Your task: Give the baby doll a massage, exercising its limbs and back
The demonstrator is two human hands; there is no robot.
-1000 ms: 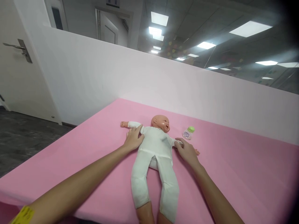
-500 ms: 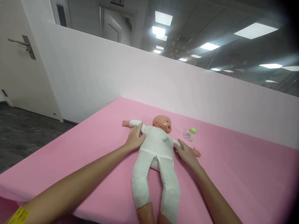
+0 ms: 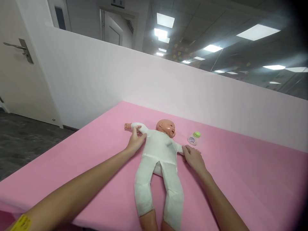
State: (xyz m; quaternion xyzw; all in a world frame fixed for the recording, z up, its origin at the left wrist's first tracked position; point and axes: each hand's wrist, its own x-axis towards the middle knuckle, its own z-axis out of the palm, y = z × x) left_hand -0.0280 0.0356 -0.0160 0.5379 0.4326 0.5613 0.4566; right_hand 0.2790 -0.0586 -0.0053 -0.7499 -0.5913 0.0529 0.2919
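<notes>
On the pink desk (image 3: 240, 179), near its middle, a baby doll (image 3: 158, 157) in a white one-piece suit lies on its back, head toward the pale partition wall (image 3: 168, 86) and bare feet toward the near edge, arms stretched out to both sides. At the doll's arm on the left of the view, the left hand (image 3: 134, 141) pinches the white sleeve between thumb and fingers, just short of the small bare doll hand. At the opposite arm, the right hand (image 3: 193, 158) lies over the doll's outstretched sleeve and covers its end, fingers curled close together on it; whether they truly grip it I cannot tell. Just beyond that hand, apart from it, a small bottle (image 3: 193, 138) with a green cap stands on the pink surface. Farther left, past the partition, a white door (image 3: 16, 64) with a metal handle shows.
</notes>
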